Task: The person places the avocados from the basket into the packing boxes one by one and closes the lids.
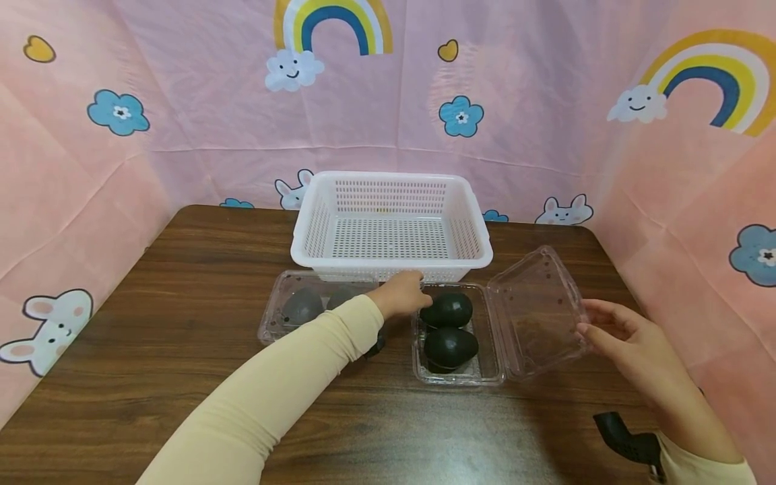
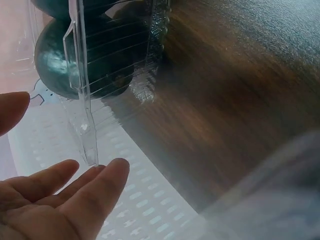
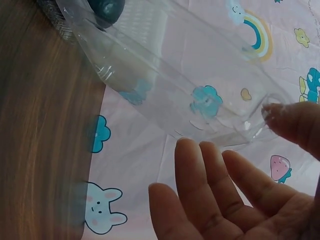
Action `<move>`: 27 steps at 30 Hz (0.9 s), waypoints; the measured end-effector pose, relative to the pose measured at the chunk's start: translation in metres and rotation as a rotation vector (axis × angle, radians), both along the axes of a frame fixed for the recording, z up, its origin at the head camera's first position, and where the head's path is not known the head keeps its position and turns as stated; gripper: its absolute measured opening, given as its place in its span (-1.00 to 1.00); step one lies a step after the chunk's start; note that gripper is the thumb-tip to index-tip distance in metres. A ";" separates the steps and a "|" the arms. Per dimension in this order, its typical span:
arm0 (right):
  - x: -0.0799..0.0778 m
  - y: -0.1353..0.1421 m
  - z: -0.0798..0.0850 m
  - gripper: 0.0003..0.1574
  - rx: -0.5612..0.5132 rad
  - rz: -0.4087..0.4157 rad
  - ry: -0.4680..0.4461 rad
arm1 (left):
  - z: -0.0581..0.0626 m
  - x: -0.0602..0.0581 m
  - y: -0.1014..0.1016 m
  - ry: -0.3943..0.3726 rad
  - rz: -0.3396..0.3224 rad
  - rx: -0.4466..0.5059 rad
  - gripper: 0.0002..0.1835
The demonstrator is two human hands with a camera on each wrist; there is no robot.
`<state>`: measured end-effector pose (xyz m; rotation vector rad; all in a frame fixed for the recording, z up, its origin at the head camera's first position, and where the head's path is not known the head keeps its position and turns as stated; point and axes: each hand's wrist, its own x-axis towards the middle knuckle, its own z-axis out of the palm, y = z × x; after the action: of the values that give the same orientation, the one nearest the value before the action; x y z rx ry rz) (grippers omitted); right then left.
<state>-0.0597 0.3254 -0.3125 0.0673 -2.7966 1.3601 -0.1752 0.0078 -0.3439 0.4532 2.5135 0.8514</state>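
Note:
In the head view a clear plastic clamshell box [image 1: 490, 374] stands unfolded on the table with two dark green avocados [image 1: 451, 347] inside, one behind the other. Its raised lid [image 1: 533, 323] leans out to the right. My right hand [image 1: 642, 360] pinches the lid's outer edge, thumb on one side and fingers on the other. At the box's far left corner is my left hand [image 1: 399, 295], its fingertips right at the rim in the left wrist view and its thumb [image 2: 12, 112] held apart. The left forearm partly hides a second, closed clamshell [image 1: 273, 313] with dark avocados in it.
Behind the boxes stands a white perforated plastic basket [image 1: 388, 263] near the back of the brown wooden table [image 1: 97, 364]. Patterned pink cloth [image 1: 515, 135] hangs round the back and sides. A black curved piece [image 1: 624, 438] is at the right wrist.

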 end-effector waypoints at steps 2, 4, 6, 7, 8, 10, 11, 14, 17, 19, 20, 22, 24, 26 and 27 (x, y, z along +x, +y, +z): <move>0.000 0.000 0.001 -0.39 0.017 0.002 0.004 | 0.000 0.000 0.000 0.003 0.000 0.000 -0.37; -0.001 -0.001 0.002 -0.40 0.024 0.003 0.012 | 0.001 0.000 0.000 0.003 -0.002 -0.001 -0.38; -0.001 -0.002 0.003 -0.41 0.030 0.003 0.018 | 0.001 0.001 0.001 0.005 -0.004 -0.006 -0.38; -0.002 -0.002 0.003 -0.41 0.028 0.003 0.021 | 0.001 0.001 0.001 0.006 -0.005 -0.007 -0.38; -0.002 -0.002 0.004 -0.42 0.027 0.004 0.024 | 0.002 0.001 0.001 0.007 -0.006 -0.009 -0.38; -0.002 -0.002 0.005 -0.42 0.038 0.004 0.022 | 0.002 0.002 0.001 0.011 -0.005 -0.010 -0.40; -0.002 -0.002 0.006 -0.42 0.046 0.005 0.018 | 0.001 0.002 0.001 0.014 -0.003 -0.010 -0.40; 0.000 -0.003 0.010 -0.39 0.092 0.006 -0.012 | 0.001 0.002 0.001 0.018 0.000 -0.008 -0.42; 0.001 -0.004 0.013 -0.35 0.142 0.008 -0.058 | 0.001 0.002 0.001 0.023 0.001 -0.006 -0.43; 0.002 -0.004 0.015 -0.33 0.163 0.014 -0.080 | 0.001 0.002 0.001 0.022 0.001 -0.006 -0.43; 0.002 -0.004 0.016 -0.33 0.172 0.017 -0.081 | 0.001 0.003 0.001 0.021 0.003 -0.005 -0.43; 0.002 -0.004 0.017 -0.33 0.183 0.030 -0.073 | 0.001 0.003 0.001 0.014 0.005 -0.001 -0.43; 0.001 -0.003 0.017 -0.35 0.185 0.042 -0.048 | 0.001 0.003 0.000 0.001 0.011 0.007 -0.43; 0.000 -0.002 0.017 -0.39 0.183 0.054 -0.015 | 0.000 0.003 0.000 -0.010 0.019 0.019 -0.41; -0.001 -0.002 0.016 -0.40 0.181 0.061 -0.003 | -0.001 0.003 -0.001 -0.017 0.024 0.029 -0.40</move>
<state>-0.0606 0.3238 -0.2963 0.1556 -2.9351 1.1148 -0.1723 0.0071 -0.3445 0.4244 2.4985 0.8979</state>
